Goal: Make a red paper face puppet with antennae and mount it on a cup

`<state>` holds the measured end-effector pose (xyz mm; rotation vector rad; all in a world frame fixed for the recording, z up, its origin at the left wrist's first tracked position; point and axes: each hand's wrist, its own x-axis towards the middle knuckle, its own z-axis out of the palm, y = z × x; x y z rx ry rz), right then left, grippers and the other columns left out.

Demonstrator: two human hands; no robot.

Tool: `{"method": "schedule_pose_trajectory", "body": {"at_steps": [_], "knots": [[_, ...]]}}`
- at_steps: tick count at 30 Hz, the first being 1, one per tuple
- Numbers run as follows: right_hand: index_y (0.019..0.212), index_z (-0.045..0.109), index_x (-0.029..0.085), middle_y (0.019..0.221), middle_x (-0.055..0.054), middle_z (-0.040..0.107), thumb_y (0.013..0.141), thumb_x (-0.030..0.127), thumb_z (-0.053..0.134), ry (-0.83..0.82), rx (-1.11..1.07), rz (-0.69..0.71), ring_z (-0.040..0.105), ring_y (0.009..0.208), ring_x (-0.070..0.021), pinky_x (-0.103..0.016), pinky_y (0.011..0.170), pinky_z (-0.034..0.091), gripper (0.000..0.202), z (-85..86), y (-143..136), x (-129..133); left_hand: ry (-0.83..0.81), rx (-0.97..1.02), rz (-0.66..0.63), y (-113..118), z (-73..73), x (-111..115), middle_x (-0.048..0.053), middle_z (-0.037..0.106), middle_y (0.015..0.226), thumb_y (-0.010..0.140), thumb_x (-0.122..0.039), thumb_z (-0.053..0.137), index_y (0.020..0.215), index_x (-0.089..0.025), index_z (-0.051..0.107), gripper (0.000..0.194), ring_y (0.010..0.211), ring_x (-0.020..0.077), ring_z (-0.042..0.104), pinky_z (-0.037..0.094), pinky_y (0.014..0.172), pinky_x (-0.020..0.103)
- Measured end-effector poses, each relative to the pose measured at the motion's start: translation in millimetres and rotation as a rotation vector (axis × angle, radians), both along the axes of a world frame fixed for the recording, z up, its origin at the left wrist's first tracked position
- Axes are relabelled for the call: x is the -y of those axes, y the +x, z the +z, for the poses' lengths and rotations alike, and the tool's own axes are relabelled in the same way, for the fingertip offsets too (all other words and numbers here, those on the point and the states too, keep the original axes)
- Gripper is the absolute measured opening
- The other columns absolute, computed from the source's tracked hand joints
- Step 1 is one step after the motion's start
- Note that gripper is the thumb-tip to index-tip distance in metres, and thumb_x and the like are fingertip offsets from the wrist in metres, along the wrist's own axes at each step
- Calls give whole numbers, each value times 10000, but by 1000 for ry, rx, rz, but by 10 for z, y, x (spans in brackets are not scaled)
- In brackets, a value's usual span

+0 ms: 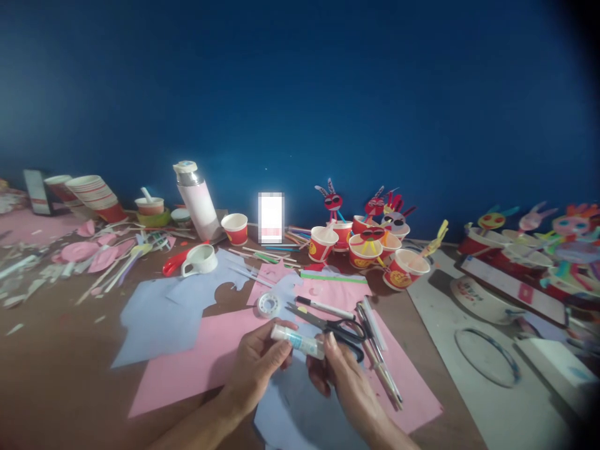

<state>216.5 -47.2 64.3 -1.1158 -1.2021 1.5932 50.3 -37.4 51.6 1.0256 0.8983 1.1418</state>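
A clear and white glue stick [298, 341] is held between both hands, above pink and blue paper. My left hand [260, 356] grips its left end between thumb and fingers. The right end is pinched by my right hand [335, 369], at the cap. Just behind the stick lie black-handled scissors [344, 328], their blades pointing left. A white tape roll [269, 304] rests behind my left hand. Pens [380, 362] lie to the right of my right hand on the pink paper [187, 381]. Blue paper [300, 406] is under the hands.
Red and white paper cups [407, 269], several with craft figures, stand at the back right. A pink-white thermos [199, 203] and a white mug [200, 259] are at the back left. Paper scraps [80, 251] and stacked cups [96, 197] sit far left. A phone [513, 289] leans at right.
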Motion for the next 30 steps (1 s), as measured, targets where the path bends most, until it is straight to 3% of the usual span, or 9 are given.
{"method": "schedule_pose_trajectory", "body": {"at_steps": [4, 9, 12, 15, 17, 20, 22, 25, 30], "knots": [[972, 543, 196, 576, 55, 511, 763, 580, 663, 91, -175, -85, 447, 529, -97, -214, 532, 363, 453, 6, -20, 17, -16, 55, -49, 22, -27, 3, -13, 549, 616, 817, -393, 687, 992, -138, 650, 311, 578, 95, 484, 400, 559, 205], [991, 557, 222, 651, 41, 586, 770, 434, 721, 105, -339, -82, 542, 571, -107, -232, 591, 438, 348, -24, -104, 66, -18, 142, -97, 91, 2, 42, -3, 568, 639, 808, -387, 701, 1005, -139, 660, 319, 583, 95, 519, 414, 540, 195], [985, 578, 222, 702, 13, 644, 763, 406, 730, 121, -332, -112, 580, 574, -125, -251, 586, 466, 325, -24, -87, 74, -41, 205, -144, 123, 23, 44, -5, 564, 660, 791, -374, 721, 1041, -140, 649, 350, 575, 92, 520, 423, 527, 195], [939, 618, 203, 663, 11, 630, 774, 414, 713, 196, -177, -222, 578, 588, -132, -241, 575, 463, 284, -4, 43, 47, -74, 217, -225, 101, 61, 29, 11, 597, 772, 755, -403, 745, 1159, -170, 579, 495, 572, 95, 538, 431, 513, 204], [912, 620, 196, 621, 17, 598, 821, 439, 649, 277, -24, -271, 563, 580, -132, -231, 553, 450, 261, 30, 158, 16, -63, 127, -248, 44, 111, 32, 30, 625, 861, 782, -427, 705, 1184, -198, 549, 489, 606, 106, 563, 438, 535, 213], [881, 588, 198, 613, 13, 602, 900, 425, 528, 345, 298, -219, 558, 552, -132, -217, 506, 422, 236, 108, 279, -26, 76, -296, -227, -72, 205, 99, 47, 654, 910, 888, -331, 565, 1026, -193, 628, 204, 770, 151, 596, 456, 667, 243], [895, 566, 200, 616, 11, 630, 917, 397, 494, 358, 541, -136, 563, 507, -129, -210, 460, 394, 211, 149, 300, -41, 254, -611, -260, -134, 240, 187, 48, 658, 911, 894, -230, 521, 944, -187, 643, 139, 837, 177, 595, 453, 746, 275], [907, 544, 196, 541, 32, 611, 925, 378, 464, 450, 845, -15, 528, 403, -123, -218, 419, 352, 200, 144, 279, -50, 492, -840, -286, -164, 201, 324, 59, 655, 952, 865, -147, 504, 931, -187, 628, 146, 876, 206, 582, 452, 803, 327], [911, 531, 196, 628, -6, 649, 930, 357, 455, 714, 1092, -15, 630, 528, -167, -244, 515, 407, 179, 18, 277, -67, 573, -949, -245, -132, 38, 358, 68, 653, 1012, 853, -115, 517, 882, -182, 633, 137, 912, 229, 559, 452, 818, 373]]}}
